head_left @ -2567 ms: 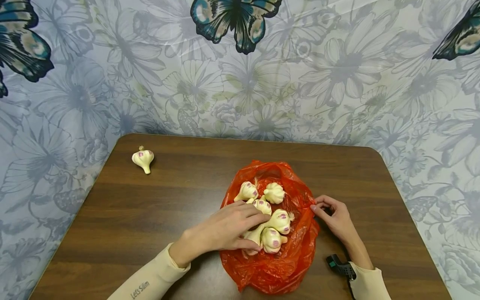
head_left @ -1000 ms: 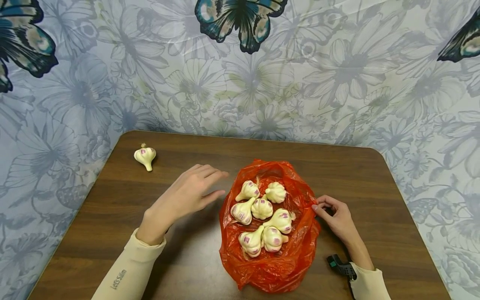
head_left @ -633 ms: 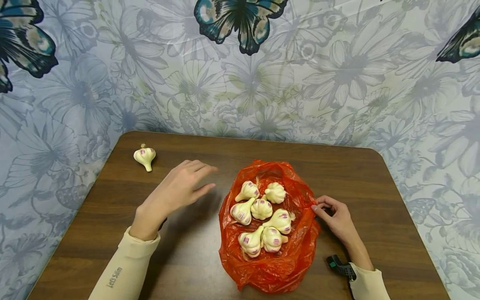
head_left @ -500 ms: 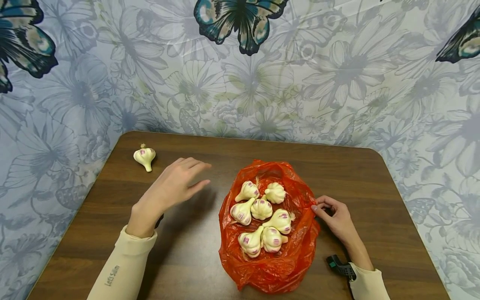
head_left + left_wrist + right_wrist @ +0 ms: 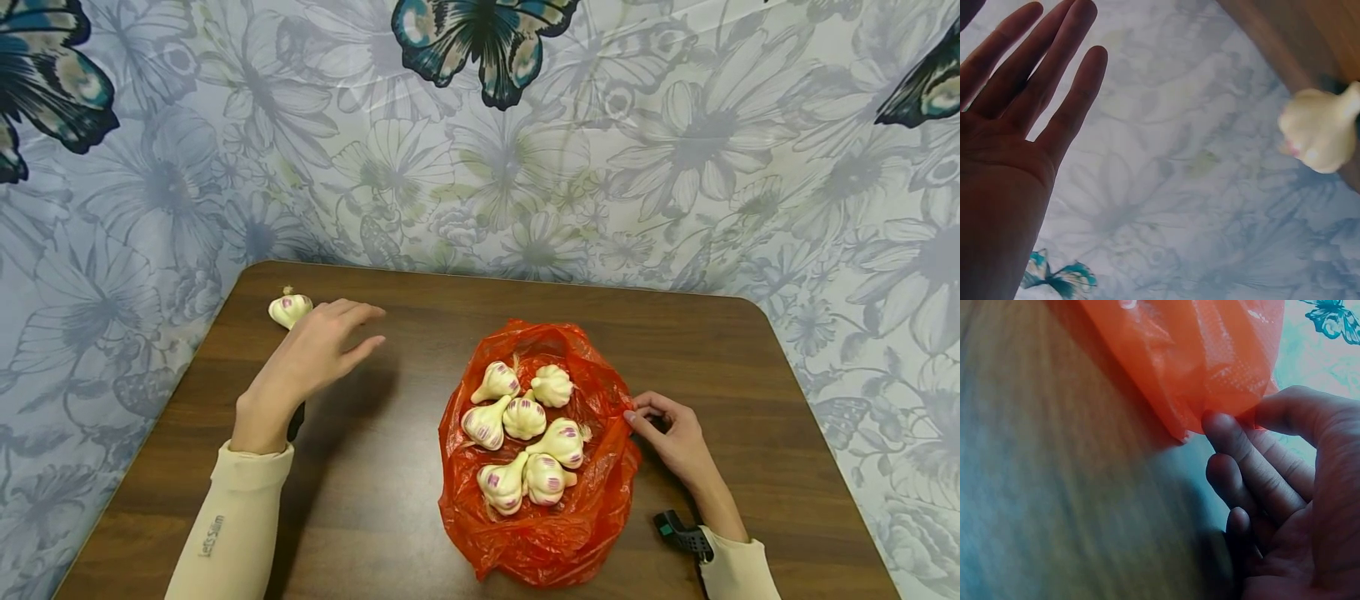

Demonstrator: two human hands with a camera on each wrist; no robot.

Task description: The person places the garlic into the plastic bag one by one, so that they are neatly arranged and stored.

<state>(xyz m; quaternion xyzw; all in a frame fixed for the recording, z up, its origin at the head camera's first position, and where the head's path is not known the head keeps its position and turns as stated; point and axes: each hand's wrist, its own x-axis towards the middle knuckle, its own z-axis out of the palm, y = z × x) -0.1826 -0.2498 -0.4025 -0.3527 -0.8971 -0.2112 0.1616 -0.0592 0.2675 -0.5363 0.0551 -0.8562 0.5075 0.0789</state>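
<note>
A red plastic bag (image 5: 592, 500) lies spread wide on the table, with several garlic bulbs (image 5: 551, 386) inside it. My right hand (image 5: 675, 437) pinches the bag's right rim between thumb and fingers; the right wrist view shows the red film (image 5: 1210, 369) caught at the fingertips. In the head view my left hand (image 5: 315, 346) hovers over the table's left part, fingers extended and holding nothing. Just beyond it, a lone garlic bulb (image 5: 288, 310) sits near the far left corner, partly hidden by the hand. The left wrist view has this lone bulb (image 5: 1319, 128) at its right edge.
The brown wooden table (image 5: 390, 517) has rounded far corners. Behind it hangs a pale floral cloth (image 5: 480, 183) with butterflies printed on it. A black wrist strap with a small device (image 5: 681, 533) is on the right wrist.
My left hand has left the garlic in the bag and moved left and away toward the lone bulb, now partly covering it. The right hand keeps its pinch on the rim.
</note>
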